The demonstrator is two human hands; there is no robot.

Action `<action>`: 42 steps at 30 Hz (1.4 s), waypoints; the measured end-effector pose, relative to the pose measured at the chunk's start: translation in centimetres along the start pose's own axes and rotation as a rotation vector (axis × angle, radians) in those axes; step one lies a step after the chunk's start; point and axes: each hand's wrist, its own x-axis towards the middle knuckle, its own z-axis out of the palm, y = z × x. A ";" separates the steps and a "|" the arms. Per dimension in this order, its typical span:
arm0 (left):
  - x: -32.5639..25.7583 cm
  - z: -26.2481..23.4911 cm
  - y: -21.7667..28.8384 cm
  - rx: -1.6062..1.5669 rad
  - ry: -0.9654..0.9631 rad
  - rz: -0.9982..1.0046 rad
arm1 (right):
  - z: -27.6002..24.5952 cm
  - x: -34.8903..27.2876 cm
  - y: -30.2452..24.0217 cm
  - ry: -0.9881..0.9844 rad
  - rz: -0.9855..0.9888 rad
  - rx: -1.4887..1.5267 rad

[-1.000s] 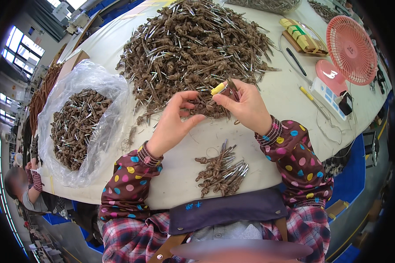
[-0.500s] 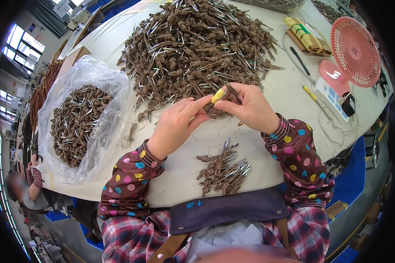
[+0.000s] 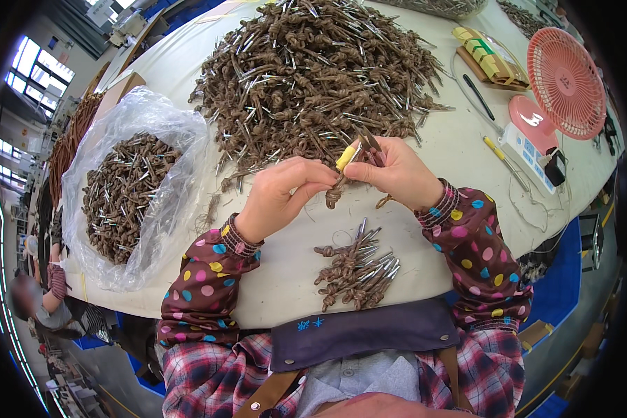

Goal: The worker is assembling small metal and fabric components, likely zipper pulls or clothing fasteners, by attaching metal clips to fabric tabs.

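Observation:
My left hand (image 3: pixel 285 191) is closed in a pinch on a brown knotted cord piece (image 3: pixel 334 195); its knot hangs below the fingertips. My right hand (image 3: pixel 400 174) is closed round a small metal tool with a yellow-wrapped part (image 3: pixel 345 158). Two narrow dark ends rise above the right thumb; its exact kind is unclear. Both hands meet just in front of a large heap of brown knotted cords with silvery tips (image 3: pixel 313 76). Closer to me lies a small pile of similar cords (image 3: pixel 359 272), touched by neither hand.
On the left stands a clear plastic bag (image 3: pixel 188 150) full of knotted cords. At right are a pink fan (image 3: pixel 566 83), a white power strip (image 3: pixel 526 157) with trailing cable, a black pen (image 3: pixel 478 96), a yellow-handled tool (image 3: pixel 494 148) and a yellow-wrapped packet (image 3: pixel 491 59).
My left fingers have drawn slightly down and away from the yellow-wrapped tool. The cord's knot now hangs lower and shows more plainly. My right hand has barely moved.

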 end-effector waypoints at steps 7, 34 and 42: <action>-1.1 1.5 -0.3 -0.911 -0.083 -0.335 | 0.6 0.1 1.2 -0.070 -0.157 0.047; 0.0 0.6 -0.4 0.180 0.008 -0.038 | 1.3 -0.9 0.1 0.161 -0.397 -1.071; -0.1 0.9 -0.7 0.144 -0.003 0.000 | 1.0 -0.7 0.1 0.118 -0.426 -1.043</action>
